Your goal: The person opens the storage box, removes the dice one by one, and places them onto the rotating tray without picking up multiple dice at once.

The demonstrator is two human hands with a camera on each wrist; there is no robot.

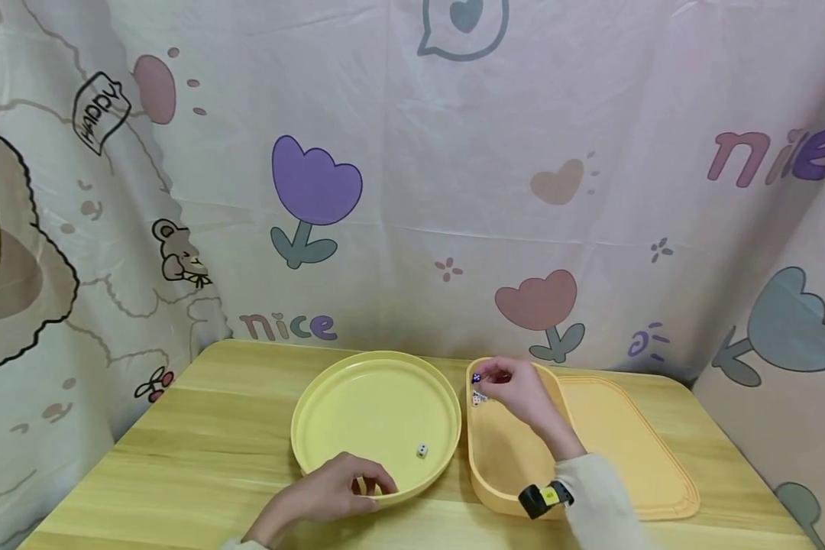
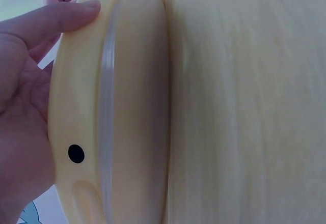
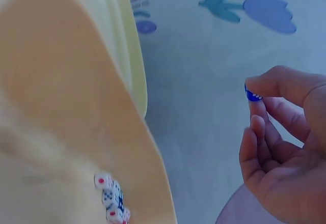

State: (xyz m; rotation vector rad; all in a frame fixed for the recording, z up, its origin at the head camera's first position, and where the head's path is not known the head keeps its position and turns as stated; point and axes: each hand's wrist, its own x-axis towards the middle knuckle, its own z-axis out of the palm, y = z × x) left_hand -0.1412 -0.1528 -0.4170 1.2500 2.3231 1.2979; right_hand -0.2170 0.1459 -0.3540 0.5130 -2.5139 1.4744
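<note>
In the head view my left hand point(image 1: 337, 489) holds the near rim of a round yellow tray point(image 1: 296, 431). The left wrist view shows the thumb point(image 2: 76, 16) on the outer side of the tray wall. One white die point(image 1: 422, 451) lies inside the tray, toward its right side. My right hand point(image 1: 519, 393) pinches a blue die point(image 3: 253, 94) between thumb and fingertip, held over the far left corner of an orange box point(image 1: 512, 458). Several white dice point(image 3: 108, 198) are clustered in that corner beneath it, with a blue one partly showing among them.
Right of the box, a flat orange lid-like panel point(image 1: 626, 451) lies on the wooden table point(image 1: 179, 458). The box stands close beside the tray. A printed curtain point(image 1: 412, 191) hangs behind the table and at both sides.
</note>
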